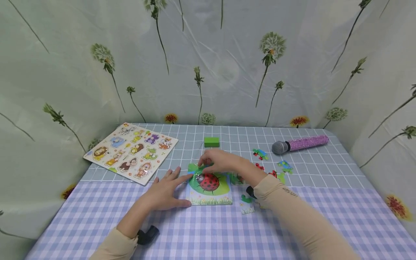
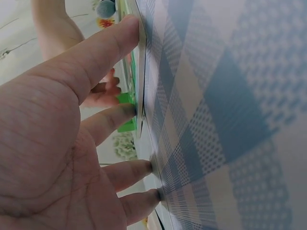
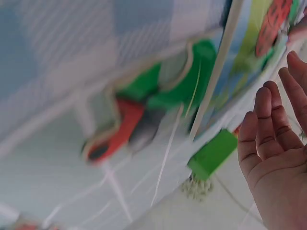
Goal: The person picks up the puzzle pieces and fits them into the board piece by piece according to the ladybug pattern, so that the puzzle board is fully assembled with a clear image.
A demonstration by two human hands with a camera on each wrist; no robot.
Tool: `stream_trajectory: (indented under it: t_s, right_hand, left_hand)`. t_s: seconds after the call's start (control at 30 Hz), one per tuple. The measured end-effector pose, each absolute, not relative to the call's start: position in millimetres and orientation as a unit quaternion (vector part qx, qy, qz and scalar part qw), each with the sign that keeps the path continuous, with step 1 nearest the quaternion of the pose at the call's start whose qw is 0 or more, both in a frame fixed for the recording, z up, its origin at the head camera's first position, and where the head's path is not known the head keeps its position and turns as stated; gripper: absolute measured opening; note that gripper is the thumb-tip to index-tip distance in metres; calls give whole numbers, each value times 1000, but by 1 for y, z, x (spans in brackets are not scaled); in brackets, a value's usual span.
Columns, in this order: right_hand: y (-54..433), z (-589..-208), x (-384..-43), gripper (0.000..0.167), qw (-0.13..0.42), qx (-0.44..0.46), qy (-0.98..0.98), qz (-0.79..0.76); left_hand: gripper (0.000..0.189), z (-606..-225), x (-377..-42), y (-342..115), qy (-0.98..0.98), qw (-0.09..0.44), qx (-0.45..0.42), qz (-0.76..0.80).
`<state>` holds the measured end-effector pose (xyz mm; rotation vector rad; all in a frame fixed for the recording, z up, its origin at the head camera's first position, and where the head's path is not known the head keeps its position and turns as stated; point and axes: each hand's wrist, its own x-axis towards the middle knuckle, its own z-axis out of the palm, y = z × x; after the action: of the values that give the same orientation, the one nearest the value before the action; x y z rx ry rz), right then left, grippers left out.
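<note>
A ladybug puzzle board [image 1: 209, 196] lies flat in the middle of the table. At its left edge is my left hand [image 1: 164, 193], fingers spread; the index finger and thumb touch the board, while other fingertips rest on the cloth [image 2: 216, 96]. My right hand [image 1: 219, 161] hovers over the board's upper left part, its thumb and index finger bent close together. Green shows by those fingertips; whether they pinch a piece I cannot tell. In the right wrist view, the other fingers [image 3: 264, 120] are loosely bent. A red-and-green puzzle piece [image 3: 127, 115] lies beside the board.
Several loose puzzle pieces [image 1: 286, 166] are scattered right of the board, one with grass [image 1: 247, 207] near its lower corner. A green block [image 1: 211, 142] stands behind it. At the back right lies a pink microphone [image 1: 305, 143]; an animal picture board [image 1: 131, 151] is at left.
</note>
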<state>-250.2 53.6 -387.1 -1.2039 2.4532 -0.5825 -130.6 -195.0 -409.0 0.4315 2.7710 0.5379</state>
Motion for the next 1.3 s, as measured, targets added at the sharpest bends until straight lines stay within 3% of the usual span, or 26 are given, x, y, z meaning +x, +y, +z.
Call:
stream_trajectory:
  t_s: [0.6, 1.3]
  right_hand:
    - [146, -357, -255, 30, 154, -367, 887, -234]
    - [209, -345, -246, 31, 130, -280, 919, -244]
  left_hand:
    - [94, -404, -130, -193, 962, 146, 151, 174]
    - [95, -405, -131, -193, 962, 138, 156, 176]
